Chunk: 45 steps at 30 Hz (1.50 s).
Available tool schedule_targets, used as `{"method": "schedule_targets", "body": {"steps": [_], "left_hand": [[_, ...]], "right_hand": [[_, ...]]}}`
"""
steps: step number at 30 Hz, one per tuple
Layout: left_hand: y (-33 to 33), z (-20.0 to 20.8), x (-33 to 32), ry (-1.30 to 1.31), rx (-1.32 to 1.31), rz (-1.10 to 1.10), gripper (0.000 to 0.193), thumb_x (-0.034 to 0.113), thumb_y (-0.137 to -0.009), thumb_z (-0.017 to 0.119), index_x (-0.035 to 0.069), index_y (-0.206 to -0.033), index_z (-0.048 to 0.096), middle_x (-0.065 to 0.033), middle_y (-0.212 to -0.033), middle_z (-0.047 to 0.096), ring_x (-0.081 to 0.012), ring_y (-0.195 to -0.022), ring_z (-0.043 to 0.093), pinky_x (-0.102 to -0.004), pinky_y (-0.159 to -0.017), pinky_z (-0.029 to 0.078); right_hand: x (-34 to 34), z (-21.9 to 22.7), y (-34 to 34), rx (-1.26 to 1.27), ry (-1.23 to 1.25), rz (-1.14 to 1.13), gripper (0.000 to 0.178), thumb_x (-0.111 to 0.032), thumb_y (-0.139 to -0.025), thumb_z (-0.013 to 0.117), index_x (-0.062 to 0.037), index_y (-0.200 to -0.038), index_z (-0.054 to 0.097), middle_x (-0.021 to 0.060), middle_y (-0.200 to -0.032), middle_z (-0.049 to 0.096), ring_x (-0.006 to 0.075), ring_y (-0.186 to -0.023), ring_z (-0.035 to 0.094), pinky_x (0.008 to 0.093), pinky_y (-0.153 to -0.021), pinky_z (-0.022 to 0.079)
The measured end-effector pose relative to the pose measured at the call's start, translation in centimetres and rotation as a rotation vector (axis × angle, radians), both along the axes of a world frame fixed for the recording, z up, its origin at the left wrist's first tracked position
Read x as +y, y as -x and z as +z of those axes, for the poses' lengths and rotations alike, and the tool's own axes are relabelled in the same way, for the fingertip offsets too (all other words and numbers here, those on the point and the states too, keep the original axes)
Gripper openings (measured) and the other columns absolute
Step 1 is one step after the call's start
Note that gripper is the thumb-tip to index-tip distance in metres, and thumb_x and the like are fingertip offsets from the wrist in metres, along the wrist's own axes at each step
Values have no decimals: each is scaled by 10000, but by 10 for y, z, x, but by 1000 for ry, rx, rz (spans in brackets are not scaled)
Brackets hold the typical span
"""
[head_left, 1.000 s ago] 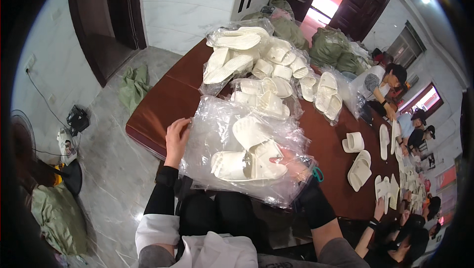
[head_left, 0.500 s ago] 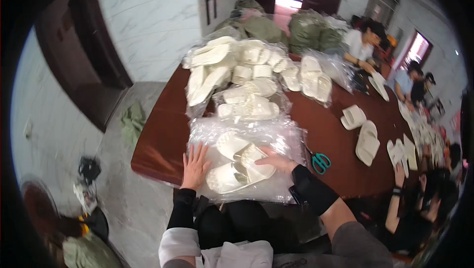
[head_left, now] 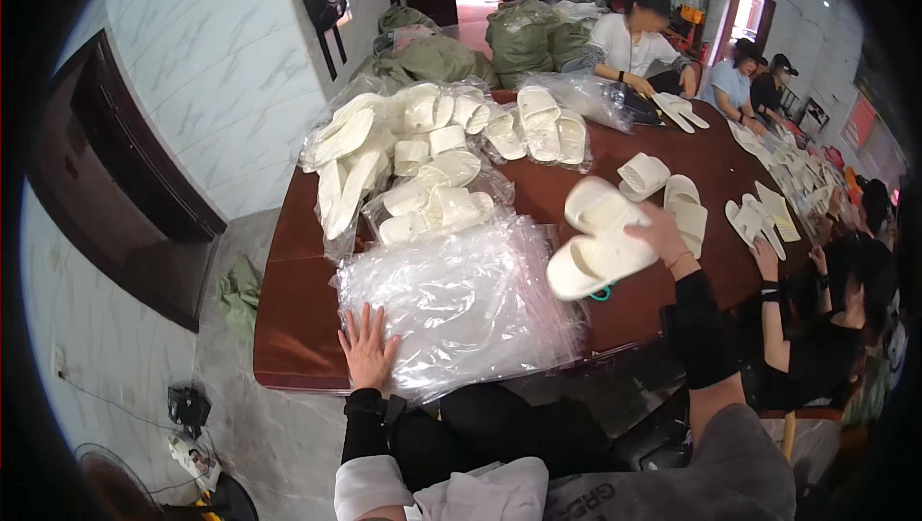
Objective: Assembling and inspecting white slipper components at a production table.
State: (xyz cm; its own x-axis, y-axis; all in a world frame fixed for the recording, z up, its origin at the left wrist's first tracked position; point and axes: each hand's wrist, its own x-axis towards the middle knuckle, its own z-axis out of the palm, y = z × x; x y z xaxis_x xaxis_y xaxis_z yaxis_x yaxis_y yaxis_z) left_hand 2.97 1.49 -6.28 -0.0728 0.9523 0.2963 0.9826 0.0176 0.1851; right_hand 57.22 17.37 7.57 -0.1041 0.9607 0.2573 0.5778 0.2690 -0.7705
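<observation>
1. Left hand (head_left: 369,348): one, palm down on the near left part of the plastic stack; fingers spread apart, clamped on nothing. Black cuff at the wrist.
2. Right hand (head_left: 661,233): one, closed on the right side of a pair of slippers; fingertips partly hidden. Black sleeve along the forearm.
3. White slippers (head_left: 600,241): one pair, unbagged, slightly blurred, in the right hand's grip above the brown table, to the right of the plastic stack. The lower end overlaps the stack's edge in view; whether they touch cannot be told.
4. Clear plastic bags (head_left: 447,290): one stack, glossy and wrinkled, flat at the near edge of the table, pinkish along its right side.
5. Brown table (head_left: 303,329): one, large, curved at the left corner.
6. Teal handle (head_left: 603,293): one, showing just below the held pair; the rest is hidden.
7. Bagged slippers (head_left: 447,206): one heap, white, in clear wrapping, directly beyond the stack.
8. Loose slippers (head_left: 644,176): two, white, beyond the right hand, one partly covered by it.
9. Co-worker in a white top (head_left: 615,44): seated across the table, a hand near another white pair (head_left: 680,111).
10. Green sacks (head_left: 523,38): several, bulging, behind the table.
</observation>
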Motion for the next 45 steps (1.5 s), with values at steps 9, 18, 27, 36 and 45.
{"method": "schedule_targets", "body": {"steps": [9, 18, 27, 36, 45], "left_hand": [[-1, -6, -3, 31, -9, 30, 657, 533, -887, 548, 229, -1452, 408, -18, -1572, 256, -340, -1463, 140, -613, -1133, 115], [-6, -1, 2, 25, -26, 0, 621, 449, -891, 571, 214, -1445, 415, -28, -1571, 258, -341, -1466, 122, -597, -1139, 127], [7, 3, -11, 46, -50, 58, 597, 427, -877, 597, 198, -1411, 458, -30, -1561, 285, -334, -1465, 141, -582, -1147, 113], [-5, 7, 3, 51, -59, 50, 584, 448, -907, 554, 185, -1418, 452, -43, -1565, 269, -329, -1465, 137, -564, -1155, 101], [6, 6, -4, 6, -78, 54, 612, 485, -873, 581, 196, -1402, 475, -40, -1548, 303, -344, -1455, 162, -597, -1137, 127]], "right_hand": [[-80, 89, 186, 945, -40, 255, 547, -67, -842, 697, 7, -1342, 490, 53, -1168, 626, 117, -1015, 598, 270, -864, 495], [-42, -132, 139, 384, 683, 347, 513, -119, -797, 753, -8, -1270, 587, 66, -1085, 674, 125, -974, 622, 269, -845, 502], [25, -30, -3, 287, 279, 73, 411, -142, -830, 717, 6, -1203, 629, 27, -1024, 676, 111, -873, 627, 278, -783, 518], [92, -29, -75, -183, -498, -739, 447, -143, -858, 654, 42, -1243, 521, 215, -1205, 586, 343, -1108, 561, 399, -981, 426], [88, -30, 287, -81, -346, 356, 437, -12, -819, 572, -109, -1245, 582, 142, -1226, 569, 306, -1009, 613, 372, -874, 504]]}}
